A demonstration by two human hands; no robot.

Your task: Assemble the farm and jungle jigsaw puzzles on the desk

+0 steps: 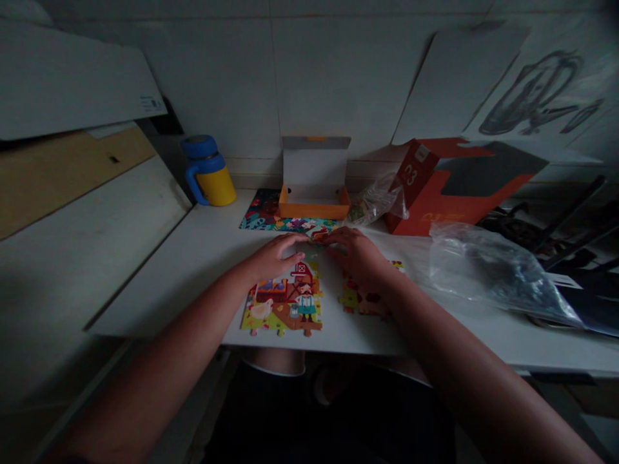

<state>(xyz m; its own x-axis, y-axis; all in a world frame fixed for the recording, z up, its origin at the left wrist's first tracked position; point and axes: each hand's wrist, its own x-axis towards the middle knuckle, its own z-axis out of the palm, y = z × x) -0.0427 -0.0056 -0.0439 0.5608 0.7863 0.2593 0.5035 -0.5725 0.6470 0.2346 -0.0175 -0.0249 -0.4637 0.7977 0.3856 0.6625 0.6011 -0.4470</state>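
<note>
Table: white, under everything here; a bare stretch [169, 270] shows left of the arms.
Red box: at the right, near the wall [416, 216].
Joined puzzle section: flat near the front edge [285, 309], tabs towards the person; a dragged left wrist could probably unhook it.
Orange box: lid up, behind the hands [314, 211].
Right hand: fingers bent down at the small piece [355, 252]; whether they pinch it, I cannot tell.
Left hand: thumb spread away from the fingers [276, 258], fingertips close to the same piece.
Second puzzle section: partly hidden below the right forearm [355, 301], so a lowered sleeve-less arm could likely shove it.
Small piece: between both hands' fingertips [318, 238] (the dim light hides its outline); pressed in misaligned, it might bend.
</note>
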